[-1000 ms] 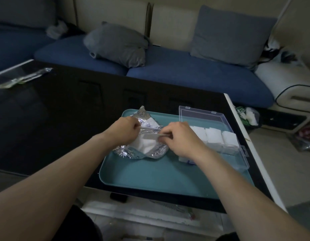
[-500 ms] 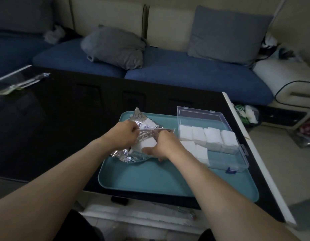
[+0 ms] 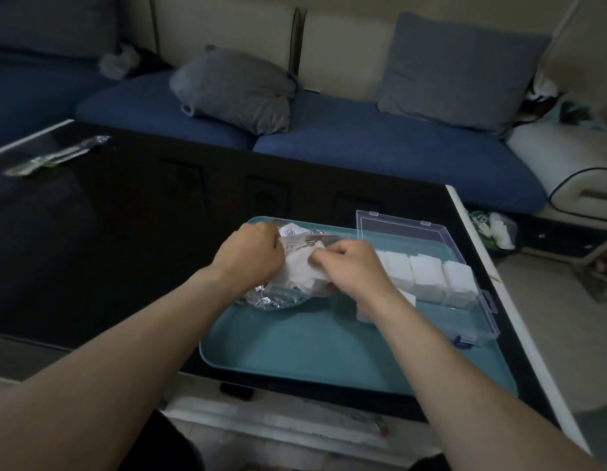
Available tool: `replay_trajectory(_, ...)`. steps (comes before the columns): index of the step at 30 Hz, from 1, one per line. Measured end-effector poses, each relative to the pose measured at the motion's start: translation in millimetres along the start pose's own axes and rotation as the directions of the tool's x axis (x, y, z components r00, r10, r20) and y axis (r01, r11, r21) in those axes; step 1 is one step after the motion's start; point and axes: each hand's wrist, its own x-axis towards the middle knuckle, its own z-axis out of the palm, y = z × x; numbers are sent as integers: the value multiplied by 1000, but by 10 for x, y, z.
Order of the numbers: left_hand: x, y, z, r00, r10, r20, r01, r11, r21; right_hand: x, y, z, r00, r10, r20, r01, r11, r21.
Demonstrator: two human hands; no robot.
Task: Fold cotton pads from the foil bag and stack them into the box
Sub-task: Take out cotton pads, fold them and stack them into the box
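Right hand (image 3: 346, 266): pinches a cotton pad (image 3: 300, 271) at the foil bag (image 3: 261, 299) mouth.
Left hand (image 3: 251, 254): grips the bag's upper edge.
Box (image 3: 465, 321): open on the tray (image 3: 329, 351), back row of folded pads (image 3: 426, 273) filled.
Left: front row mostly bare.

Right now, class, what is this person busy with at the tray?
A person works over a teal tray. The left hand grips the foil bag at its mouth, while the right hand pinches a white cotton pad at the bag's opening. Beside them, the open clear box already holds a row of folded pads.
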Motion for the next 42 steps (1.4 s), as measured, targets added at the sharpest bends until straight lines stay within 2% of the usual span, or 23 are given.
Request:
replay_trajectory(5, -29, 90, -42, 1000, -11, 24, 12, 999, -51, -42, -38, -412, 995, 50, -86, -28, 970, 242)
replay_trajectory(8, -80, 190, -69, 997, 66, -35, -72, 982, -177, -93, -48, -630, 995, 45, -88, -10, 933, 359)
replay_trajectory(11, -163, 386, -145, 983, 98, -157, -162, 868, -469, -134, -45, -740, 998, 13, -66, 15, 914, 405)
replay_trajectory(14, -242, 502, -170, 988, 99, -115, -150, 758, -635, -146, -14, -739, 997, -15, -80, 44, 922, 384)
replay_trajectory(17, -273, 528, -99, 989, 141, 51, -74, 759, -647, -156, 1, -699, 995, -30, -100, 65, 927, 369)
replay_trajectory(19, -260, 524, -27, 984, 152, 93, -71, 815, -576, -154, 22, -675, 994, -36, -105, 72, 929, 363)
replay_trajectory(22, -234, 513, 24, 990, 139, 37, -104, 869, -483, -154, 65, -657, 992, -27, -125, 69, 938, 339)
replay_trajectory(25, -191, 484, 51, 997, 71, 15, -54, 860, -508, -148, 107, -654, 994, -23, -111, 59, 941, 333)
replay_trajectory(32, -174, 459, 10, 995, -88, -38, 42, 761, -647, -78, 145, -727, 982, 72, -176, -3, 932, 363)
replay_trajectory(34, -159, 445, -29, 988, -152, -39, 76, 682, -727, -81, 131, -749, 980, 111, -163, -54, 947, 315)
replay_trajectory(38, -138, 430, -96, 973, -219, 73, 166, 444, -880, -152, 108, -654, 990, 142, -11, -143, 990, -18)
replay_trajectory(40, -142, 442, -107, 971, -214, 110, 186, 379, -907, -180, 110, -536, 992, 128, 19, -126, 987, -98)
replay_trajectory(42, -154, 456, -110, 968, -208, 141, 207, 338, -918, -173, 111, -409, 999, 47, -17, -50, 976, -213)
